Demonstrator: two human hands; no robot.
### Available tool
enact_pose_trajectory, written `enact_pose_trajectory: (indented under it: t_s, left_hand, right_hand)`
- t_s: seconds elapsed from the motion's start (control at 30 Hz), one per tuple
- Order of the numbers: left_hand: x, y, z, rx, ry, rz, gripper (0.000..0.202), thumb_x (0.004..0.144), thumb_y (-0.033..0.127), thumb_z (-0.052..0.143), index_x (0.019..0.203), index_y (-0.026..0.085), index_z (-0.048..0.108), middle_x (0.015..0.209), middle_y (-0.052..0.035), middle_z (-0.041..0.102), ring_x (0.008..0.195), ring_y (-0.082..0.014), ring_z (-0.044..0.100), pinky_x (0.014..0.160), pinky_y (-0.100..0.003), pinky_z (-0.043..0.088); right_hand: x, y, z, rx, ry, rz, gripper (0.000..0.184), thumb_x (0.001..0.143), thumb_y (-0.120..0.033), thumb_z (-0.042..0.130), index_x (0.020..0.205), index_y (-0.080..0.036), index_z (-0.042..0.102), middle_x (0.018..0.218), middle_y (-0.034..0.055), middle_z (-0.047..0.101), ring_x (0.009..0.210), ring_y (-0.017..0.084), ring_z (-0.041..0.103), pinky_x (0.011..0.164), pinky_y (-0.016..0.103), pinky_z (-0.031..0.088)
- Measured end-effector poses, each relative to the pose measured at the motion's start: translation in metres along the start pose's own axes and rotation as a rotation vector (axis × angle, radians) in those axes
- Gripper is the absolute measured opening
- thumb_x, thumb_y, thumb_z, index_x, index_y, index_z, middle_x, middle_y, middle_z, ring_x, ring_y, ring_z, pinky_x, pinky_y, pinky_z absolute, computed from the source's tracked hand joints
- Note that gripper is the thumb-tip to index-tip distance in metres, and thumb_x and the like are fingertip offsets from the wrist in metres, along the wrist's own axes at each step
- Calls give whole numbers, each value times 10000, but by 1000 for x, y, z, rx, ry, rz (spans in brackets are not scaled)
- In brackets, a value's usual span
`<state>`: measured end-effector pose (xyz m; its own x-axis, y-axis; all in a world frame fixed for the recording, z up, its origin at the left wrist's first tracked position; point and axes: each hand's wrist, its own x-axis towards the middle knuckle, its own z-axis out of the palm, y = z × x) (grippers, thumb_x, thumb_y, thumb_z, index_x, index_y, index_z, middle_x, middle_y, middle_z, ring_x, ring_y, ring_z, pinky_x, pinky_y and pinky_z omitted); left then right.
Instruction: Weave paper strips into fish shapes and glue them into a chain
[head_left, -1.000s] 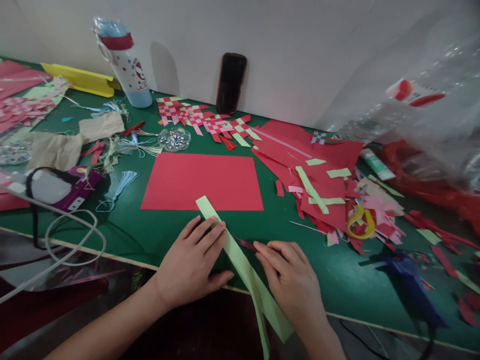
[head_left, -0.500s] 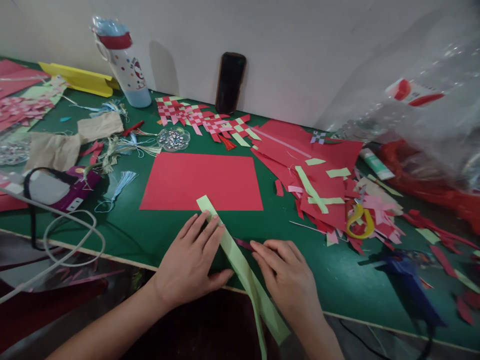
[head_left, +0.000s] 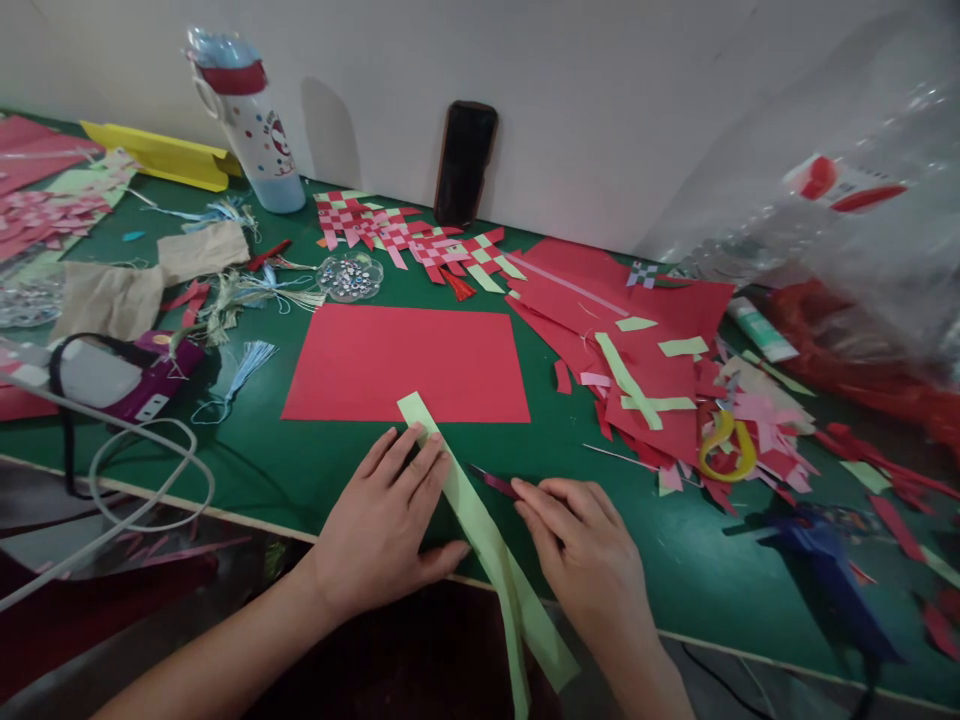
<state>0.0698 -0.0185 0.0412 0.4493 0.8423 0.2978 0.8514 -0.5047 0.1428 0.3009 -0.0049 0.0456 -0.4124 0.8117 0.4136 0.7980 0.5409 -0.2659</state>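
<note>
My left hand lies flat, with its fingertips pressing the upper part of a pale green paper strip. The strip slants over the near table edge, where its lower part splits into two hanging tails. Between the fingertips of my right hand is a small craft knife with a purple handle and a thin dark tip. The tip points left, just right of the strip and apart from it. Beyond both hands lies a red paper sheet, its near edge overlapped by the strip's upper end.
Red sheets with green scraps lie to the right, near yellow-handled scissors and a blue glue gun. At the back are a water bottle, a phone and woven paper pieces. A white cable loops at left.
My right hand and the knife have shifted slightly right, away from the strip, and more of the knife's tip shows. The left hand stays on the strip.
</note>
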Motion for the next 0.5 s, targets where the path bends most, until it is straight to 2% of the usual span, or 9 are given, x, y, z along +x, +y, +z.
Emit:
enact_pose_trajectory:
  t_s: [0.23,0.5]
  left_hand:
    - [0,0,0,-11,-16,-17,727,843,588,516,1359,77,495,1434,-127,494,1367,-324,360,1138,-484,280]
    - [1,-1,-2,-52,-53,-38,628,884,532,491,1362,124,502,1418,-91,516,1362,-304,377,1151,-474,274]
  right_hand:
    - [-1,1,0,11,-5,10,206,909,-195,585,1073,-170,707,868,65,627,831,183,560,769,334,470]
    - [-20,12,-10,25,-11,57,235,918,-222,572,1119,-201,691,897,59,624,847,184,575,767,336,477]
